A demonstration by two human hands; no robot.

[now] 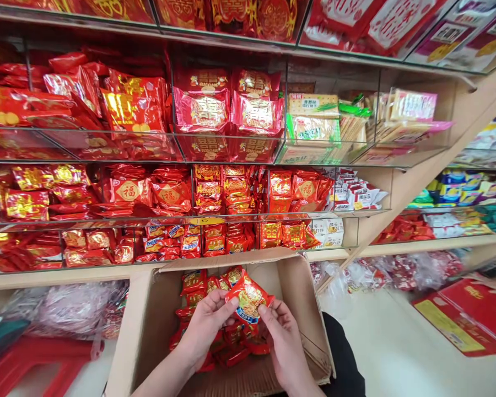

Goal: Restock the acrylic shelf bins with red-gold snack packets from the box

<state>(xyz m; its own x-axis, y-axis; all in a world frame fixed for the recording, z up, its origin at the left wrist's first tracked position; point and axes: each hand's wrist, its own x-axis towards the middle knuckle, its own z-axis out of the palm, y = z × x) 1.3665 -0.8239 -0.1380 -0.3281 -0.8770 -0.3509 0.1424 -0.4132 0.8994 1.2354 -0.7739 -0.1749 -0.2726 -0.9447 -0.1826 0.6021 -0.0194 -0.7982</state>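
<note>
Both my hands hold one small red and orange snack packet [248, 299] above an open cardboard box [146, 325]. My left hand [204, 329] pinches the packet's left edge with thumb and fingers. My right hand [284, 342] pinches its lower right corner. Inside the box lie several more red snack packets [198, 286], partly hidden under my hands. The box sits in front of me, tilted toward the shelves.
Glass-fronted shelves [231, 160] packed with red and gold snack packets rise behind the box. Green and pink biscuit packs [314, 124] fill the upper right bins. Clear plastic bags [66, 309] lie at the lower left, red cartons [475, 320] on the floor at right.
</note>
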